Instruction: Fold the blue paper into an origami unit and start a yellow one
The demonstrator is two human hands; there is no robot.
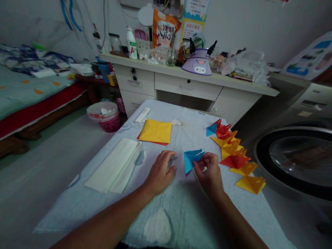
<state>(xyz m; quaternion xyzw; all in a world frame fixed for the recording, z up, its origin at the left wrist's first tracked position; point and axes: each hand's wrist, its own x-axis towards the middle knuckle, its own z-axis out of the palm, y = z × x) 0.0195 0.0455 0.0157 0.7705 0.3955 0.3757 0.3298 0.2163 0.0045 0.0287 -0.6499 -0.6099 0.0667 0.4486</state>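
Between the thumb and fingers of my right hand point(209, 173) is a blue folded paper piece point(191, 159), held just over the cloth-covered table. My left hand point(163, 171) rests to the left of it, holding nothing, thumb and fingers apart. Beyond the left hand lies a stack of folded paper squares point(156, 131), yellow on top with red edges showing below. A row of folded paper pieces point(235, 161) in yellow, red and blue runs down the right side of the table. Pale folded sheets point(114, 165) lie left of my left hand.
A small white box point(142, 115) sits near the table's far left corner. Behind stands a cabinet point(137, 83) crowded with jars, bags and a white bottle point(131, 43). A washing machine point(311, 103) is on the right, a pink bin point(110, 122) on the left floor.
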